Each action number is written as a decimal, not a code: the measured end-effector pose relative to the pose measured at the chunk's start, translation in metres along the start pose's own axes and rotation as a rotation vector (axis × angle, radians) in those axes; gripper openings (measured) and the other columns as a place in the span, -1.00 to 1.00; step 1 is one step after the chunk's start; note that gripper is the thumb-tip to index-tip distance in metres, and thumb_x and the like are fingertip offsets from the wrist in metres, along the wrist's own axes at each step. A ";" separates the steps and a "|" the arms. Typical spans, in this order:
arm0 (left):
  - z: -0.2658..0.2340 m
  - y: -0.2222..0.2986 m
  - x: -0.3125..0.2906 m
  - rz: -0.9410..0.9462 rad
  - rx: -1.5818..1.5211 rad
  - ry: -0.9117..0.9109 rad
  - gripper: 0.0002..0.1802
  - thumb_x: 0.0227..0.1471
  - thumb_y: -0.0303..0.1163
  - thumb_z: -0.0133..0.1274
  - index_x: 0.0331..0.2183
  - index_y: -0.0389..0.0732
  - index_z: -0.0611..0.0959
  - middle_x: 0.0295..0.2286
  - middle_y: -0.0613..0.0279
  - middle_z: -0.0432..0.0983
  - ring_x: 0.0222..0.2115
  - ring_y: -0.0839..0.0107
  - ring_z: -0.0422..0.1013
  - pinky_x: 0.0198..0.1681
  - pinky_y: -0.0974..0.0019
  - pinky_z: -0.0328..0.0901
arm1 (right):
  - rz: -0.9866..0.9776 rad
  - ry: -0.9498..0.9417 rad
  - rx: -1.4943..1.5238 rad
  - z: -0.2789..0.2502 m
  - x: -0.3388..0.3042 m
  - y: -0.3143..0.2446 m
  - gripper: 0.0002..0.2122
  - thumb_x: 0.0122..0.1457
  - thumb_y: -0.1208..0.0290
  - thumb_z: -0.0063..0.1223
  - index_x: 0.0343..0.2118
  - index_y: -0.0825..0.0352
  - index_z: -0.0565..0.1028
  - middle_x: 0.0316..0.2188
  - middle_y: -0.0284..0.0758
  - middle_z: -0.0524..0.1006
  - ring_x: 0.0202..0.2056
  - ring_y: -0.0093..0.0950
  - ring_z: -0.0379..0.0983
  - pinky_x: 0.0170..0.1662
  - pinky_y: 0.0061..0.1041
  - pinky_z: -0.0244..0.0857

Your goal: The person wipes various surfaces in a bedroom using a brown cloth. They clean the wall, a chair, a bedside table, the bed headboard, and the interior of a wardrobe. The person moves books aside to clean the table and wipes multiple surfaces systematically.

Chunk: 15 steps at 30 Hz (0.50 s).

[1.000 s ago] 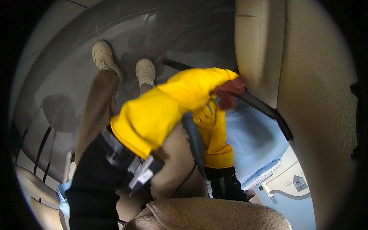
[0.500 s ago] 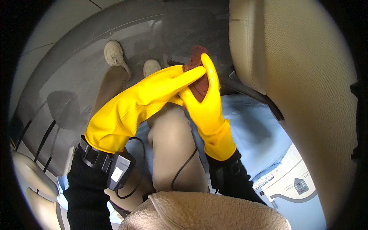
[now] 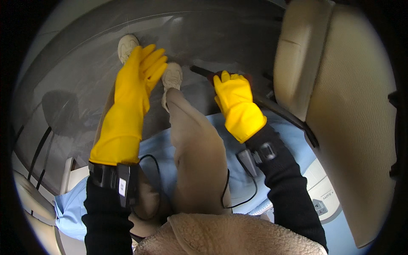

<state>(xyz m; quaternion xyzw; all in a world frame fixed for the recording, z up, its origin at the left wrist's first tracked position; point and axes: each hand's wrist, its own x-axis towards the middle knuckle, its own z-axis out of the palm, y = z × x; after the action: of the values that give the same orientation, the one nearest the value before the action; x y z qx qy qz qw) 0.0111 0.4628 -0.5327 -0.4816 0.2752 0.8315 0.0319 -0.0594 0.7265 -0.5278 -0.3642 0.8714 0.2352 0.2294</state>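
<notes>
I held my left hand empty, its fingers slightly apart; my right hand's fingers clamped dark red cloth at the black bar.

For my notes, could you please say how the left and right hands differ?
The left hand extends its fingers; the right hand curls at the black bar. The left hand appears empty; the right hand holds a dark red cloth. Both wear yellow gloves.

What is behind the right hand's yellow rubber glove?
Behind the right hand in its yellow rubber glove, edges of a dark red cloth peek out, and a slim black bar runs past. The rest of the cloth and part of the bar are covered.
</notes>
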 end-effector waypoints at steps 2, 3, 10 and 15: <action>0.013 0.002 -0.010 0.013 0.039 -0.074 -0.31 0.49 0.00 -0.15 0.33 -0.38 0.37 0.27 -0.22 0.39 0.21 0.03 0.45 0.23 0.14 0.44 | -0.004 -0.032 0.021 0.024 0.026 -0.018 -0.50 0.15 0.28 0.33 0.21 0.05 0.55 0.11 -0.24 0.56 0.11 -0.16 0.51 0.24 0.15 0.22; 0.021 0.007 -0.018 0.009 0.088 -0.156 -0.29 0.48 0.01 -0.13 0.34 -0.39 0.35 0.27 -0.23 0.38 0.23 0.03 0.43 0.24 0.13 0.44 | -0.026 -0.133 0.003 0.034 0.042 -0.025 -0.45 0.18 0.25 0.29 0.28 -0.03 0.50 0.15 -0.27 0.54 0.12 -0.16 0.50 0.23 0.26 0.16; 0.067 0.022 -0.043 0.045 -0.031 -0.194 -0.28 0.50 0.03 -0.19 0.36 -0.38 0.33 0.28 -0.25 0.36 0.25 0.01 0.42 0.31 0.09 0.36 | -0.062 -0.538 0.210 0.088 0.109 -0.030 -0.39 0.31 0.21 0.18 0.42 0.09 0.34 0.42 -0.21 0.32 0.37 -0.01 0.27 0.36 0.20 0.11; 0.061 0.016 -0.028 -0.025 -0.086 -0.168 -0.33 0.51 -0.02 -0.20 0.33 -0.39 0.38 0.25 -0.23 0.41 0.23 0.00 0.43 0.29 0.10 0.35 | 0.108 -0.648 0.336 0.059 0.123 0.006 -0.52 0.25 0.14 0.23 0.21 0.19 0.57 0.18 -0.16 0.58 0.18 -0.09 0.52 0.23 -0.12 0.40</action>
<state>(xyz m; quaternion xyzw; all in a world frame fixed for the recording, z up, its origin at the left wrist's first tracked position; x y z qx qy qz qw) -0.0273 0.4847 -0.4794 -0.4145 0.2298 0.8794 0.0446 -0.1277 0.6990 -0.6430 -0.1818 0.7980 0.2036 0.5372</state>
